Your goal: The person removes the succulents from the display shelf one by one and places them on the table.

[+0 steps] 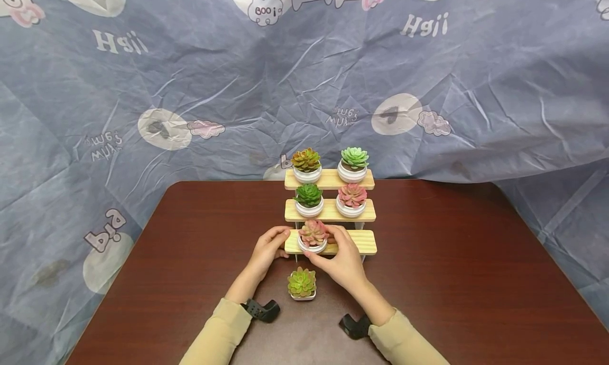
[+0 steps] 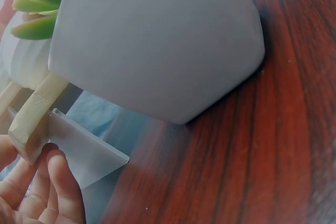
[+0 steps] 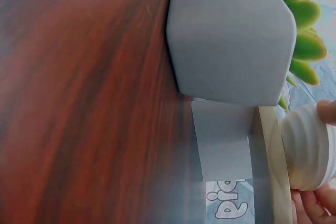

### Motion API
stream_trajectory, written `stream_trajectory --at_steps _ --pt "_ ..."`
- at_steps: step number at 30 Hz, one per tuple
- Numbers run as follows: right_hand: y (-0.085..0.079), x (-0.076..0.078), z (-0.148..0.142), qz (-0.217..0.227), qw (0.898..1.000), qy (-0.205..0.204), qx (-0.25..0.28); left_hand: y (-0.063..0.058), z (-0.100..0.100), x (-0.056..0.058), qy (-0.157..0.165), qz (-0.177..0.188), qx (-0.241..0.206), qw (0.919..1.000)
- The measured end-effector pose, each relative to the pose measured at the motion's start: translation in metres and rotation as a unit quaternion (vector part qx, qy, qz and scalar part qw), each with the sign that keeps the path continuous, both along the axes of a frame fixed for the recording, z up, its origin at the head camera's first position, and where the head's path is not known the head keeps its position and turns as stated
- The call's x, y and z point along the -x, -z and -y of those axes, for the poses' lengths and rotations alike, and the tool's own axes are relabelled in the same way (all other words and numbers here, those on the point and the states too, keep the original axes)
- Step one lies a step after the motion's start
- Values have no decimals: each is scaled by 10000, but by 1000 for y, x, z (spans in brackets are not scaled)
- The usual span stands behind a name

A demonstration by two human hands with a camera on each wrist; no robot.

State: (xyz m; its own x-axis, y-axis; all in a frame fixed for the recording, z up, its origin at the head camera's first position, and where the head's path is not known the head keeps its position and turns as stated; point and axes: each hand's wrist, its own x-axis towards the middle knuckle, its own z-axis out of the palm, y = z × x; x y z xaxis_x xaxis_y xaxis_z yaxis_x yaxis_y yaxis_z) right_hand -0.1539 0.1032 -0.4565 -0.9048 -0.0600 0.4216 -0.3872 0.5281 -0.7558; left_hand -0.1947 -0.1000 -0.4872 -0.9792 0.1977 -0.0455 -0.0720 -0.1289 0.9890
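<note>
My right hand (image 1: 343,259) grips a white ribbed pot (image 3: 310,148) holding a pink succulent (image 1: 313,232), on the left half of the lowest board of a three-tier wooden plant stand (image 1: 363,242). At that board's left end, my left hand (image 1: 264,251) pinches the wood, thumb on top and fingers underneath, as the left wrist view shows. Nearer to me, between both forearms, a green succulent (image 1: 302,281) with reddish tips stands on the table in a square white pot (image 2: 157,40). This pot fills much of both wrist views.
Upper boards hold an orange-green succulent (image 1: 306,159), a pale green one (image 1: 354,158), a dark green one (image 1: 309,195) and a pink one (image 1: 352,195), all in white pots. Clear side supports (image 2: 86,148) carry the boards. A blue printed cloth (image 1: 266,90) hangs behind the brown table (image 1: 452,259).
</note>
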Motion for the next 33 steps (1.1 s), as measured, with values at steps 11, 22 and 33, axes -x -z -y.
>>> stream_trajectory --at_steps 11,22,33 --pt "8 -6 -13 -361 9979 1 546 6 -1 2 -98 -101 -88 9999" --pt "-24 -29 -15 -722 9950 -163 676 -13 -3 -7 -13 15 -18 10000" --pt "-3 -31 -28 -631 9963 -321 489 -15 -2 -8 -9 -17 -4 10000"
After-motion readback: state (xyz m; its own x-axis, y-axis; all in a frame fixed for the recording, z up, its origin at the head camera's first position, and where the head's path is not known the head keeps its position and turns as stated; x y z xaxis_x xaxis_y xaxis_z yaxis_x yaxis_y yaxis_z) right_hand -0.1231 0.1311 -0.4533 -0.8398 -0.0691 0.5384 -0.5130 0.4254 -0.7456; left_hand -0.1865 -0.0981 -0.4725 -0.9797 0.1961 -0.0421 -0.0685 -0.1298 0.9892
